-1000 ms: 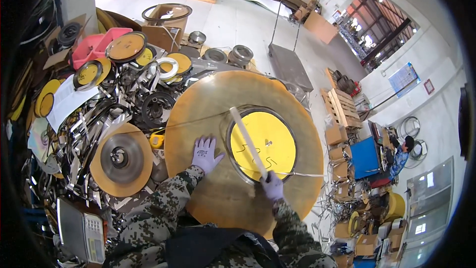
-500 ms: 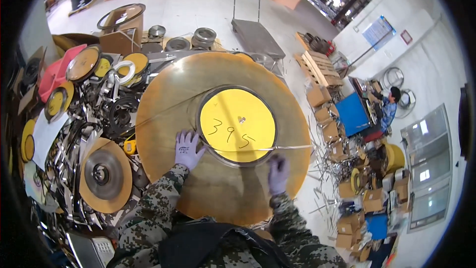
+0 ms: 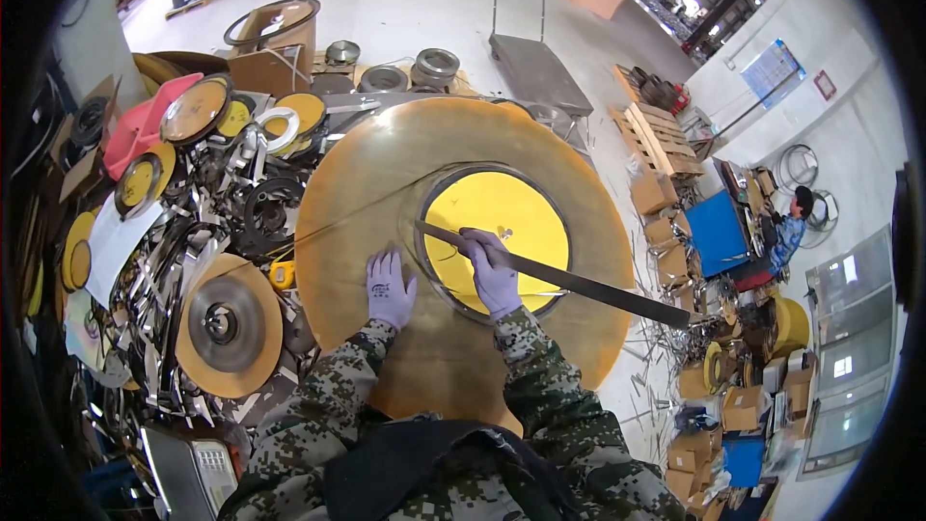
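Note:
A big amber disc lies before me, with a yellow round plate at its centre. Handwritten marks on the plate are partly covered. Around the plate runs a thin dark metal ring. A thin strip stretches from the ring toward the disc's left edge. My gloved left hand rests flat on the disc, left of the ring, fingers stretched out. Over the plate's lower part, my gloved right hand is closed round a long, dark flat file. The file slants down to the right, past the disc's edge.
Scrap metal strips heap up at the left, beside a smaller orange disc with a grey hub and a yellow tape measure. A flat trolley stands beyond. At right, a person sits near cartons.
My right hand has moved left and up over the yellow plate and now holds the file, which was not visible before. The left hand stays on the disc. The whole view has shifted slightly.

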Motion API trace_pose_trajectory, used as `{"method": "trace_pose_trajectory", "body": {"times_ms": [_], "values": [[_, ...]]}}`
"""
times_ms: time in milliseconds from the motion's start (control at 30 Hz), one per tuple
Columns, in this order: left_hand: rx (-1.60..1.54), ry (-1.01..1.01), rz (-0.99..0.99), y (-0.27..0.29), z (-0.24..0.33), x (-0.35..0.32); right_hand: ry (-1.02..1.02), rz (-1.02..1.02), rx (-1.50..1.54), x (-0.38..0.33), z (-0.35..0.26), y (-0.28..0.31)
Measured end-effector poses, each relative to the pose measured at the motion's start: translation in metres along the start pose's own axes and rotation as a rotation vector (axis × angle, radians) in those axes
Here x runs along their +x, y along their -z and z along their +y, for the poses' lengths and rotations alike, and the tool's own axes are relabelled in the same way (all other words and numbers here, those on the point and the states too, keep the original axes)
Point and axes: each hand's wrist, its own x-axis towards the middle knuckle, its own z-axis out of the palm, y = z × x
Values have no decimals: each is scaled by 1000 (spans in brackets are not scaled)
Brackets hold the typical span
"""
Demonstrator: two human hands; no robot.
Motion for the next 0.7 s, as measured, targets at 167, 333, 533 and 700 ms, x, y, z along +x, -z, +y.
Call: {"method": "trace_pose_trajectory", "body": {"times_ms": [167, 333, 533, 700], "values": [[2, 62, 41, 5, 5, -2, -70, -29, -53, 1, 5, -21], [4, 32, 23, 10, 9, 1, -73, -158, -192, -44, -3, -5], [22, -65, -101, 15, 14, 2, -168, -142, -326, -126, -58, 66], [106, -104, -90, 6, 9, 8, -357, 17, -279, -182, -29, 151]]}}
